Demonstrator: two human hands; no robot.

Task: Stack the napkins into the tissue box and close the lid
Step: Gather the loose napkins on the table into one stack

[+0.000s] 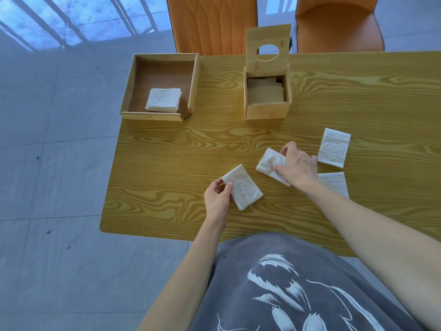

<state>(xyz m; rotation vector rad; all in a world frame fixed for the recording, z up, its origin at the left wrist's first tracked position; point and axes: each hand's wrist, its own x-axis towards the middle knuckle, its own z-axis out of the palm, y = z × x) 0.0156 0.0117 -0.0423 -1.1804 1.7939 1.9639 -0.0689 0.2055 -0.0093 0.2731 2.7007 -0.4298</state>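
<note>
The wooden tissue box (267, 111) stands at the table's far middle, its lid (268, 35) with a round hole raised upright; napkins lie inside it. My left hand (218, 199) pinches the corner of a folded white napkin (244, 188) near the front of the table. My right hand (298, 167) grips a second, slightly crumpled napkin (268, 162) just to the right. Two more napkins lie flat on the table: one (334, 148) beyond my right hand, another (334, 183) partly hidden by my right wrist.
A shallow wooden tray (162, 115) at the table's far left holds a small pile of napkins (164, 100). Two orange chairs (212, 25) stand behind the table. The table's left edge (112, 163) drops to a grey tiled floor.
</note>
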